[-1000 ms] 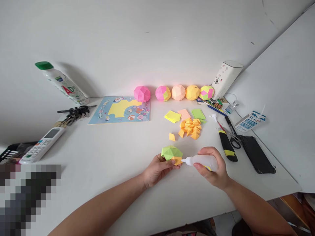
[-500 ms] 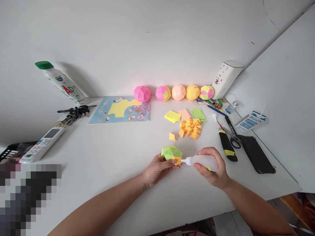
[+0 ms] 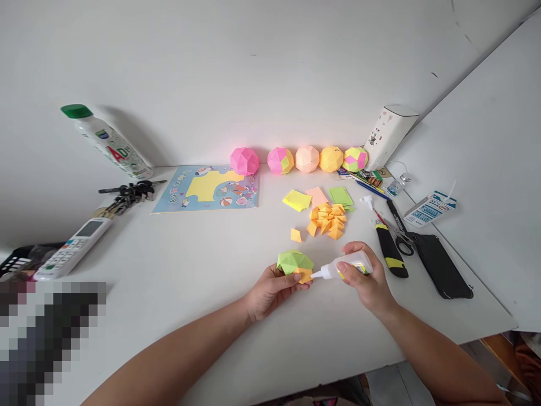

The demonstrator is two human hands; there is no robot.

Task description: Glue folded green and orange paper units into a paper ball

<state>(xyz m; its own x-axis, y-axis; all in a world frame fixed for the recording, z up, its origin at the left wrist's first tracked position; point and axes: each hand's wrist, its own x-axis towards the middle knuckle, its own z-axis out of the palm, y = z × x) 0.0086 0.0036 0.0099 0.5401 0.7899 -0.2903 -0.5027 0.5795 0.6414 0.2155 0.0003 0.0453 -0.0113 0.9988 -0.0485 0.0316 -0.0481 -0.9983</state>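
My left hand (image 3: pixel 274 290) is closed around a partly built paper ball (image 3: pixel 295 261), green on top with an orange piece (image 3: pixel 303 274) at its lower right. The thumb presses on that orange piece. In my right hand (image 3: pixel 369 279) is a white glue bottle (image 3: pixel 353 264), tilted so that its narrow nozzle (image 3: pixel 316 275) meets the orange piece's right edge. Beyond the hands lies a pile of folded orange paper pieces (image 3: pixel 327 219), with one loose orange piece (image 3: pixel 296 235) nearer the ball. Whether glue is coming out is too small to tell.
Yellow (image 3: pixel 297 200), pink (image 3: pixel 317 196) and green paper sheets (image 3: pixel 340 196) lie behind the pile. Several finished paper balls (image 3: pixel 307 159) line the wall. To the right are a box cutter (image 3: pixel 391 251), scissors (image 3: pixel 404 245) and a black pouch (image 3: pixel 442 266); leftward, a remote control (image 3: pixel 72 248) and a bottle (image 3: pixel 112 144).
My right hand has turned the glue bottle, raising its back end and showing more label. The nozzle remains at the orange piece. My left hand and the paper ball have hardly moved.
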